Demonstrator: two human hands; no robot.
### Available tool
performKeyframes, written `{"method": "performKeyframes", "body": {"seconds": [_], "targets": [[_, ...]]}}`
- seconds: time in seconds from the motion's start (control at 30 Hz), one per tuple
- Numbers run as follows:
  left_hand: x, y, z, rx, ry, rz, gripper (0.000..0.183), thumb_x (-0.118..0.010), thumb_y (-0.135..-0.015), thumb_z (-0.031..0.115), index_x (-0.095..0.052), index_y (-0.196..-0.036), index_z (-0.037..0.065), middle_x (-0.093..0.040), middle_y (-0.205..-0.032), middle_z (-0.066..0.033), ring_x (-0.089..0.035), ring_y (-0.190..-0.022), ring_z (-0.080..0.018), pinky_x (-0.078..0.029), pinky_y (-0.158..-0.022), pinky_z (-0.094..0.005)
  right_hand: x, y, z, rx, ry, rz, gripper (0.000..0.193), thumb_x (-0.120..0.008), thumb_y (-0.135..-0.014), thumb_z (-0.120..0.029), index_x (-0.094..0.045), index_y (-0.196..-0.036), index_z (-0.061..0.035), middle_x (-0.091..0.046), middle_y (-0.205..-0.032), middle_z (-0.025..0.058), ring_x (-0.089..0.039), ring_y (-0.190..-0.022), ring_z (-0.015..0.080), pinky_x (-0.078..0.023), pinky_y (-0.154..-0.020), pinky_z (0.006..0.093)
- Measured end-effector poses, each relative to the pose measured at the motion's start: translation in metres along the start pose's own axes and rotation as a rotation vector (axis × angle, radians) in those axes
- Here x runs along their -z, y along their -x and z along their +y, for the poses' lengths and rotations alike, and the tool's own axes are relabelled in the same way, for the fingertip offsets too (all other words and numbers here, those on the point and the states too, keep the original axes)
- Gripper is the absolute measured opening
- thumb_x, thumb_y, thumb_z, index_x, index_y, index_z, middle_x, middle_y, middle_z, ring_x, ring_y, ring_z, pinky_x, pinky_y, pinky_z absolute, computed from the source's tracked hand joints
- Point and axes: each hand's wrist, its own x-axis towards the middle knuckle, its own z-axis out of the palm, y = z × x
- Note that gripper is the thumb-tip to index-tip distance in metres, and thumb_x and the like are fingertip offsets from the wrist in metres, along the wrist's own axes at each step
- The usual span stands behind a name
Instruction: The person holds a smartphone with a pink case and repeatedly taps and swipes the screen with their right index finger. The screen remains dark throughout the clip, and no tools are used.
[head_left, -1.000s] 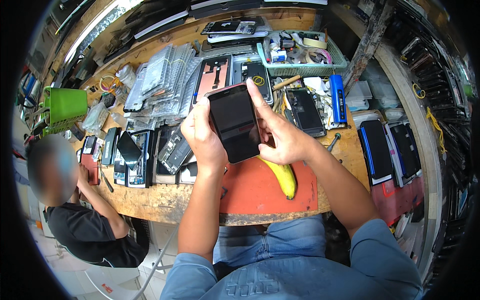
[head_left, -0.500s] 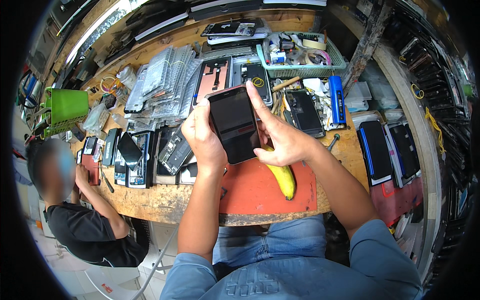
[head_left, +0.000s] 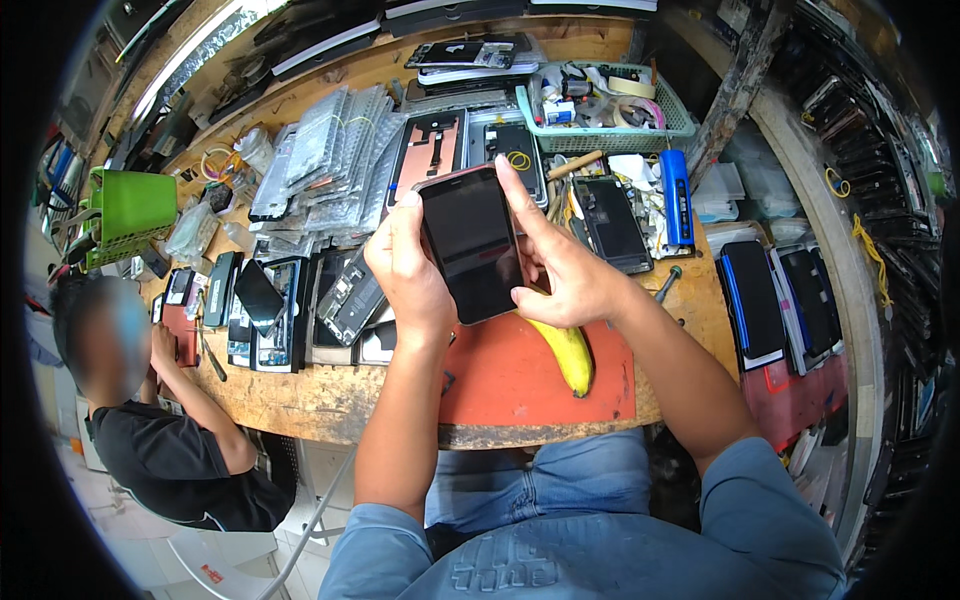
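A smartphone (head_left: 474, 245) with a dark screen is held up over the workbench, tilted slightly to the left. My left hand (head_left: 408, 265) grips its left edge, the thumb along the side. On the opposite edge, my right hand (head_left: 565, 270) has its index finger at the top corner and its thumb at the lower right. The fingers behind the phone are hidden. Below lies a yellow banana (head_left: 568, 355) on a red mat (head_left: 500, 385), its upper end covered by my right hand and the phone.
Bubble-wrapped packets (head_left: 325, 150) are stacked at the back left, near a green basket (head_left: 135, 215). A teal basket (head_left: 610, 135) of supplies stands behind. Opened phones (head_left: 350, 300) lie left, a blue tool (head_left: 676, 200) right. Another person (head_left: 180, 450) works at the left.
The phone and both hands have shifted very slightly. A faint reddish patch on the phone's screen is gone, leaving it dark. My grip stays the same.
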Motion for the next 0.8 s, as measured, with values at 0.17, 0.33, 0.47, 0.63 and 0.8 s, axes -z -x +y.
{"method": "performKeyframes", "body": {"seconds": [0.17,0.33,0.47,0.63,0.8], "targets": [[-0.012,0.003,0.008,0.022,-0.02,0.062,0.032,-0.053,-0.108,0.016,-0.071,-0.09,-0.003,-0.07,-0.09,-0.0026,-0.061,-0.079,-0.0071,-0.049,-0.074,-0.0241,0.001,-0.002,0.0,0.0,-0.019,0.017,0.122,-0.061,-0.073,0.004,0.007,-0.172,-0.0128,-0.018,-0.177,0.0197,-0.031,-0.158,0.032,-0.034,-0.122,0.0366],[-0.008,0.003,0.003,0.008,-0.005,0.057,0.032,-0.054,-0.108,0.016,-0.071,-0.09,-0.003,-0.07,-0.089,-0.0022,-0.06,-0.078,-0.0068,-0.048,-0.073,-0.0241,0.001,0.0,-0.004,-0.084,-0.056,0.01,0.122,-0.059,-0.073,0.006,0.008,-0.173,-0.0173,-0.031,-0.172,0.0153,-0.052,-0.134,0.0238,-0.048,-0.102,0.0313],[-0.005,0.002,0.002,0.008,-0.013,0.048,0.032,-0.054,-0.109,0.017,-0.071,-0.09,-0.002,-0.069,-0.088,-0.0011,-0.058,-0.078,-0.0058,-0.047,-0.071,-0.0239,0.003,0.0,-0.005,-0.074,-0.016,-0.017,0.122,-0.055,-0.078,0.011,0.017,-0.171,-0.0229,-0.042,-0.162,0.0071,-0.057,-0.098,0.0085,-0.048,-0.079,0.0261],[-0.003,0.0,-0.001,-0.027,-0.058,0.045,0.028,-0.057,-0.106,0.022,-0.07,-0.091,0.002,-0.073,-0.09,-0.0054,-0.067,-0.078,-0.012,-0.053,-0.075,-0.0269,0.002,0.0,-0.003,-0.091,-0.038,0.027,0.121,-0.058,-0.074,0.006,0.005,-0.174,-0.0198,-0.042,-0.165,0.0121,-0.06,-0.101,0.0165,-0.052,-0.083,0.0285],[0.0,0.001,-0.003,-0.03,-0.065,0.029,0.028,-0.058,-0.106,0.022,-0.07,-0.09,0.002,-0.072,-0.089,-0.0048,-0.066,-0.078,-0.0114,-0.052,-0.074,-0.0265,-0.002,-0.001,0.004,0.036,0.063,0.064,0.118,-0.065,-0.077,0.003,0.004,-0.172,-0.0105,-0.022,-0.175,0.0212,-0.039,-0.152,0.0327,-0.036,-0.121,0.0384]]}}
